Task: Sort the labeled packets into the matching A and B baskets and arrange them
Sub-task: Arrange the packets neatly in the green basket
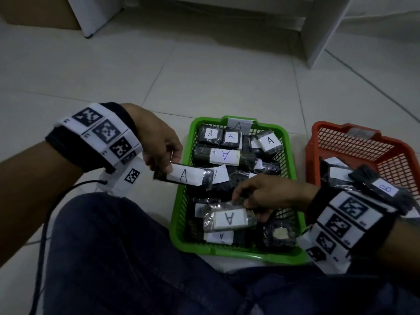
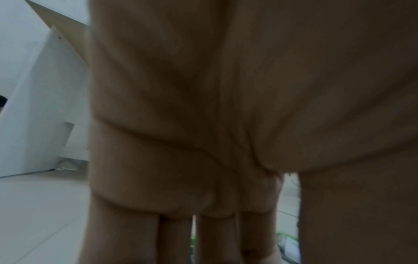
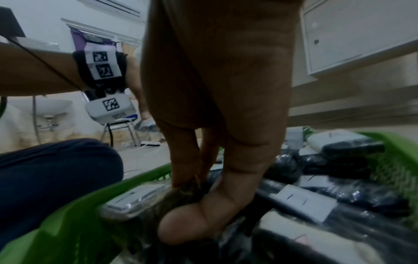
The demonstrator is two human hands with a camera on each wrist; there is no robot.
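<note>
A green basket (image 1: 181,201) tagged A sits in front of me, filled with several dark packets bearing white A labels. My left hand (image 1: 163,153) pinches one end of a long A packet (image 1: 184,176) over the basket's left rim. My right hand (image 1: 250,198) grips a clear-wrapped A packet (image 1: 229,218) at the basket's near end; in the right wrist view its thumb and fingers (image 3: 194,187) clamp that packet (image 3: 140,200). An orange basket (image 1: 363,142) at the right holds a few packets, one labelled B (image 1: 386,188). The left wrist view shows only my left hand's palm (image 2: 203,125).
My legs in dark trousers (image 1: 127,258) lie close to the green basket's near-left side. White furniture (image 1: 322,30) and a cardboard box (image 1: 38,10) stand at the far edge of the tiled floor (image 1: 204,76). A black cable (image 1: 45,223) trails from my left wrist.
</note>
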